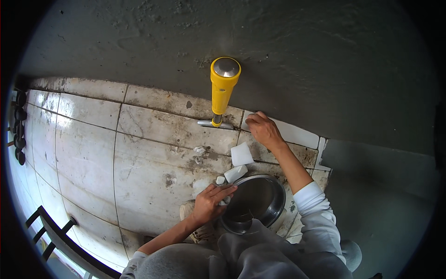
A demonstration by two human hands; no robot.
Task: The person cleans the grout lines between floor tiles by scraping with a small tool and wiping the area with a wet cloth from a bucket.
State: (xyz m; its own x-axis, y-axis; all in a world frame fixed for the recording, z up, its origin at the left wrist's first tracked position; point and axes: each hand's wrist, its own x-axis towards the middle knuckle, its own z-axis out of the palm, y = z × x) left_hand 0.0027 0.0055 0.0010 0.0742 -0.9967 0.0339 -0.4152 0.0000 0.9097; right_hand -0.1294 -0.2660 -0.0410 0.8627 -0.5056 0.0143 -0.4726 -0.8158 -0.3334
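My right hand (264, 130) is closed, its bent fingertips pressed against the white skirting tile (295, 134) at the wall's foot. Whatever those fingers may hold is hidden. Beside a steel basin (279, 204) is my left hand (213, 201), closed over a crumpled greyish-white piece (225, 201) that shows beneath its fingers. Between the hands lie a flat white sponge block (241, 154), a second white block (236, 173) by the basin's rim, and a small white piece (220, 179). Left of my right hand, a scraper with a yellow handle (222, 90) stands upright, its wide blade at the floor tiles.
A dark grey wall (325, 60) rises along the far side. Stained white floor tiles (83, 149) stretch left, with small crumbs of debris (199, 150) near the scraper. At the lower left is a dark railing (60, 242). My shoe (202, 235) is beside the basin.
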